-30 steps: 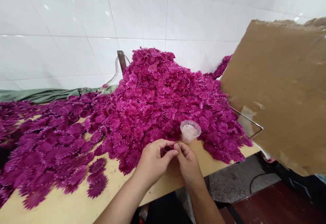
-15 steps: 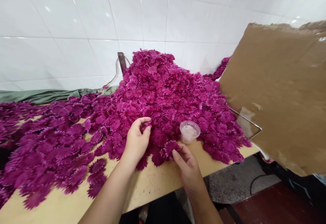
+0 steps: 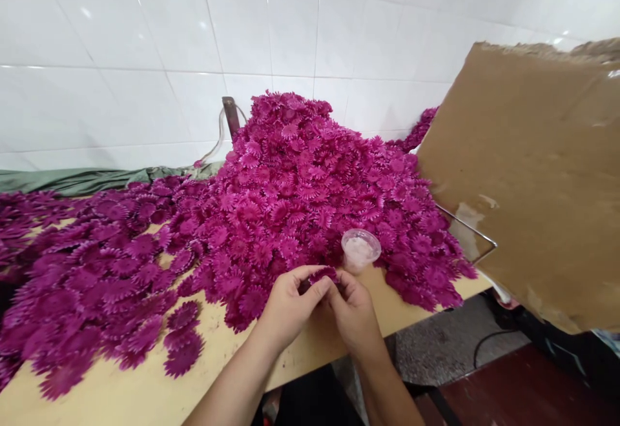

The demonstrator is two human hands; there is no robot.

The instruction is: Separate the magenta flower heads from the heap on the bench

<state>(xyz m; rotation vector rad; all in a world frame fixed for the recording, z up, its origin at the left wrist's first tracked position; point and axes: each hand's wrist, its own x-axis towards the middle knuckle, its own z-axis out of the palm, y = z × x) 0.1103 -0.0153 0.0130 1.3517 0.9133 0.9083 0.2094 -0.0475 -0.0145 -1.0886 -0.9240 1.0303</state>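
My left hand and my right hand meet in front of the heap, fingertips together. Between them they pinch a magenta artificial flower with toothed petals, seen nearly edge-on. My fingers cover part of it, so I cannot tell whether one piece or a few are stacked there. Behind my hands rises a big heap of the same magenta flowers. A small clear plastic cup with whitish contents stands just beyond my right hand, close against the heap.
More flowers spread over the left of the pale wooden table. A large cardboard sheet leans at the right, near a bent metal wire. Green cloth lies along the white tiled wall.
My left hand has come down and right from the heap to meet my right hand. Both now hold the flower that my right hand held alone.
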